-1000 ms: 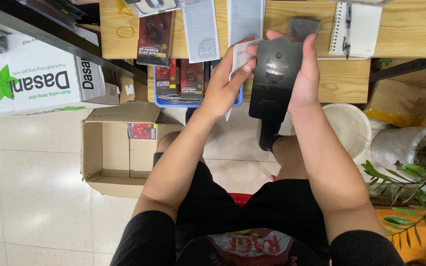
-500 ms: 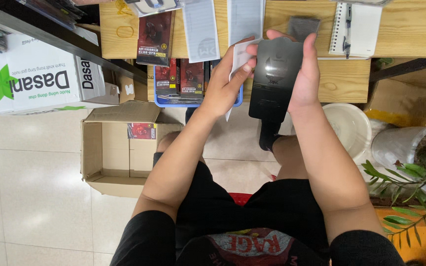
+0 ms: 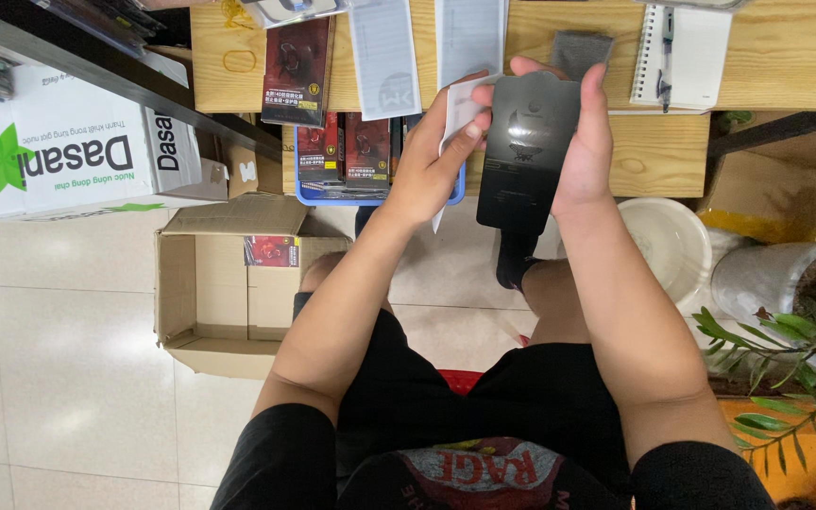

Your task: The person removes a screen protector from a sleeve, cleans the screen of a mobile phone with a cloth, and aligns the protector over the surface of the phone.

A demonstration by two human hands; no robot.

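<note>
The right hand holds a flat, glossy black rectangular sleeve upright in front of the wooden bench, its thumb pressed along the sleeve's right edge and fingertips curled over the top corner. The sleeve is tall and narrow, with a rounded cut-out tab at its upper end and a faint pale emblem printed near the top; light glances off its smooth face. Its lower end hangs free above the person's knees.

The left hand is closed in a pinch on a thin white paper sheet, which stands just beside the sleeve's left edge and appears to touch it; whether the sheet is partly tucked inside the sleeve cannot be told. A narrow strip of the same white sheet shows below the left palm.

On the bench behind the hands lie two long grey-white rectangular packets, a dark red-and-black printed retail pack and a spiral-bound white notebook with a pen resting on it. A blue shallow plastic tray at the bench's near edge holds more red-and-black packs. On the tiled floor, to the left, stands an open brown cardboard box, and to the right a white round plastic bucket beside a green leafy potted plant.
</note>
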